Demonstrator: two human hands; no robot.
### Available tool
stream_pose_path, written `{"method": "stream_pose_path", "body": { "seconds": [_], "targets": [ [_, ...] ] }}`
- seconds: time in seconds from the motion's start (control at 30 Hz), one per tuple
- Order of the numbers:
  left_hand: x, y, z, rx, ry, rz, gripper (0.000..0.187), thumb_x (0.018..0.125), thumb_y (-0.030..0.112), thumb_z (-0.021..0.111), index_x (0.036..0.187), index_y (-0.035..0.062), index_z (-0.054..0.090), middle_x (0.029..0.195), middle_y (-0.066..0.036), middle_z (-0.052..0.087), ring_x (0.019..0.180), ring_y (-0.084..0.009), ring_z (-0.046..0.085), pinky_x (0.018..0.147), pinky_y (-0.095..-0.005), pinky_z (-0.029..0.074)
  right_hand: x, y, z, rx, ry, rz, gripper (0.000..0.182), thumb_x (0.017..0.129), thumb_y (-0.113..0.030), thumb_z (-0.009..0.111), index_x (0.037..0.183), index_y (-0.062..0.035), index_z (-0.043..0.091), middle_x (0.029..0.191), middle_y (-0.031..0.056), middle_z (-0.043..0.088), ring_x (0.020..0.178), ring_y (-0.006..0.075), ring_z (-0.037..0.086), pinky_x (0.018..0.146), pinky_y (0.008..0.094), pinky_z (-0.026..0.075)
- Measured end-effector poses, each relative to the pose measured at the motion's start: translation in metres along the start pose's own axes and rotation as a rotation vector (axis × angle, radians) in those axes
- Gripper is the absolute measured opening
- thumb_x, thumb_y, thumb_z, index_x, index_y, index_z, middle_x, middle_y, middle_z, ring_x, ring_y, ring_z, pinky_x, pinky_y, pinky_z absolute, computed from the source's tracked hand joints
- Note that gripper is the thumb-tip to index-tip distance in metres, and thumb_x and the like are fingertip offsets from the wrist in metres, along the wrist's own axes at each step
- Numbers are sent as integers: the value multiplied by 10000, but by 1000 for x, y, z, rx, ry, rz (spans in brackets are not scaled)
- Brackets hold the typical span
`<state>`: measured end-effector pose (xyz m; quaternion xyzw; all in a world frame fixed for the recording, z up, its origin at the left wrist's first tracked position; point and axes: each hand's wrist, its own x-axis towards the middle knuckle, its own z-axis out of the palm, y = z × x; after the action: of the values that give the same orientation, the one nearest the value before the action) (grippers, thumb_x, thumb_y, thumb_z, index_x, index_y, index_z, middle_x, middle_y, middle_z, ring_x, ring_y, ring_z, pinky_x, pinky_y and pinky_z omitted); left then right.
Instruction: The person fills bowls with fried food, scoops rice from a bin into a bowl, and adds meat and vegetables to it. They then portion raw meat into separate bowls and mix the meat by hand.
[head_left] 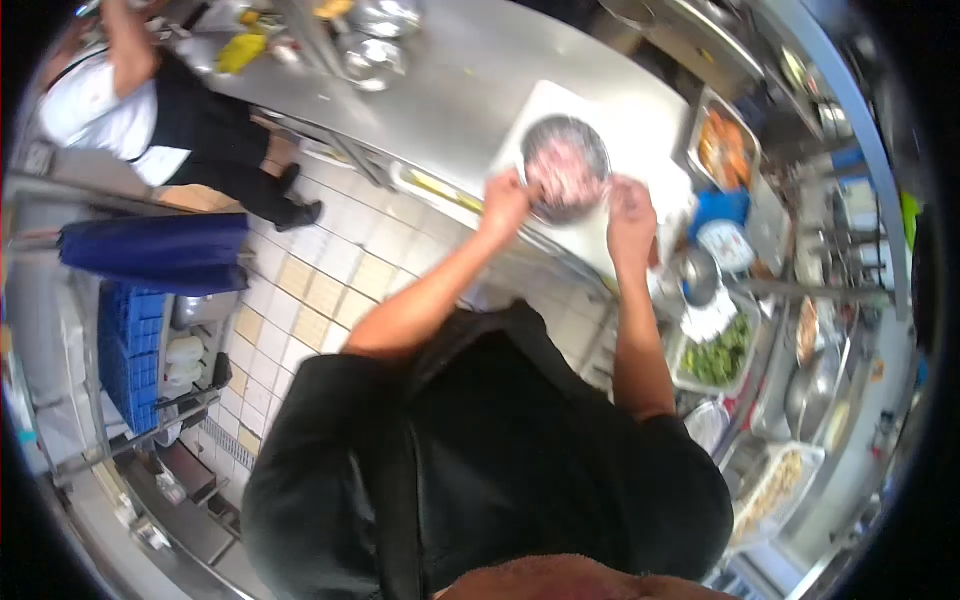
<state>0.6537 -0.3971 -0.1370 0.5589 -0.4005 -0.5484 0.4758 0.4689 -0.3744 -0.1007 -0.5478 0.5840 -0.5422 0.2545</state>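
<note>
Fisheye blur hid finger detail. Left hand [505, 203] curled at the near-left rim of a metal bowl [566, 166] of pinkish chopped food; right hand [631, 213] bunched at its right rim, grip unclear. Bowl sat on white cutting board [655, 130].

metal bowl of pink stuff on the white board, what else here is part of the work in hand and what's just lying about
In hand:
metal bowl of pinkish food
white board under it
left hand at the bowl's rim
right hand at the bowl's other side

Lying about:
tray of greens
tray of orange food
blue crate
co-worker at the far counter
</note>
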Motion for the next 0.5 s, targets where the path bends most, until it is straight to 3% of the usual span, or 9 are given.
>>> {"method": "stream_pose_path", "body": {
  "seconds": [0.03, 0.13, 0.17, 0.23, 0.33, 0.43, 0.47, 0.5],
  "targets": [
    [-6, -4, -21, -35, -8, -48, 114, 769, 94, 677, 755, 39, 579, 652, -36, 594, 578, -123, 556, 522, -275, 452, -2, -11, 24, -235, -112, -93, 178, 862, -74, 626, 1026, -7, 647, 923, 90, 653, 782, 172, 610, 730, 298, 497],
    [-11, -38, -73, -188, -36, -83, 168, 779, 64, 633, 943, 33, 656, 746, -12, 630, 622, -82, 553, 522, -237, 434, -16, -20, 68, -260, -4, -108, 178, 822, -75, 638, 981, -1, 664, 921, 124, 667, 823, 221, 635, 765, 329, 498],
    [-11, -39, -93, -190, -28, -79, 166, 775, 63, 629, 936, 32, 656, 750, -12, 630, 623, -83, 554, 521, -236, 434, -18, -13, 74, -256, 66, -77, 168, 822, -80, 634, 962, 7, 664, 906, 136, 668, 831, 229, 640, 766, 330, 497],
    [-13, -55, -126, -189, -25, -98, 163, 767, 62, 623, 923, 31, 657, 758, -13, 630, 626, -84, 555, 520, -233, 433, -13, 2, 71, -495, -88, 307, 247, 809, -210, 681, 937, 1, 676, 994, 190, 655, 894, 297, 639, 826, 362, 488],
    [-24, -60, -182, -220, 38, -162, 144, 754, 67, 620, 889, 34, 655, 750, -7, 621, 624, -85, 555, 511, -234, 428, -9, 24, 94, -908, -357, 448, 479, 781, -395, 694, 1020, 17, 644, 1084, 222, 643, 984, 329, 637, 862, 402, 486],
    [-34, -65, -230, -234, 109, -186, 108, 745, 79, 632, 847, 46, 647, 743, -7, 617, 635, -94, 570, 522, -244, 464, 3, 42, 118, -1055, -279, 510, 718, 736, -531, 685, 1139, 49, 561, 1134, 250, 624, 1057, 344, 614, 894, 419, 484],
    [-36, -69, -243, -254, 159, -202, 111, 740, 85, 643, 843, 42, 645, 730, -11, 612, 628, -99, 572, 523, -249, 484, 12, 48, 123, -1069, -297, 561, 831, 724, -558, 685, 1210, 81, 470, 1166, 258, 592, 1053, 370, 606, 914, 422, 483],
    [-37, -75, -257, -258, 178, -201, 112, 742, 78, 642, 849, 44, 646, 734, -11, 616, 632, -101, 579, 526, -247, 489, 14, 44, 131, -1081, -180, 559, 813, 726, -551, 686, 1213, 64, 475, 1185, 254, 568, 1056, 381, 600, 914, 433, 482]
  ]
}}
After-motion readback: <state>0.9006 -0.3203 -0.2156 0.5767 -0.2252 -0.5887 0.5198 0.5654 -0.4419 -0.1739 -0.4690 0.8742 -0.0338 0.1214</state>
